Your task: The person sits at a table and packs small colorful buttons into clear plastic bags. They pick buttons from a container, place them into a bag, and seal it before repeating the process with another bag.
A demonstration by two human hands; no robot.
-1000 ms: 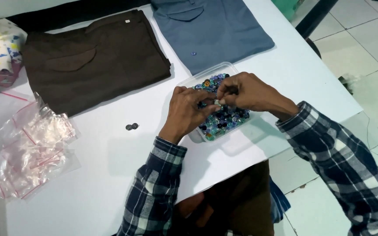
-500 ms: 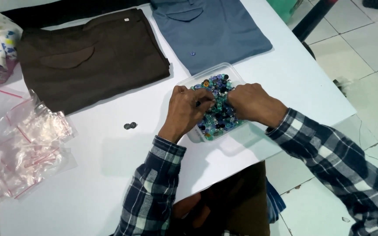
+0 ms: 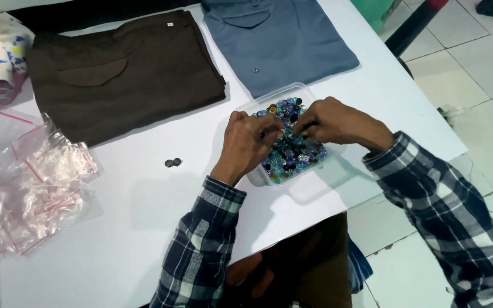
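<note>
Both hands, left hand (image 3: 249,142) and right hand (image 3: 329,121), pinch together among the buttons (image 3: 292,154); whether they hold one I cannot tell; a nudge could tip the clear tub (image 3: 269,98) near the surface (image 3: 144,199) edge.

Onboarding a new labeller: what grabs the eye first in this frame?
Both hands, left hand and right hand, meet over a clear plastic tub heaped with multicoloured buttons near the white table's right edge. Behind it lie a folded brown garment and a blue shirt; crumpled clear zip bags sit far left.
</note>
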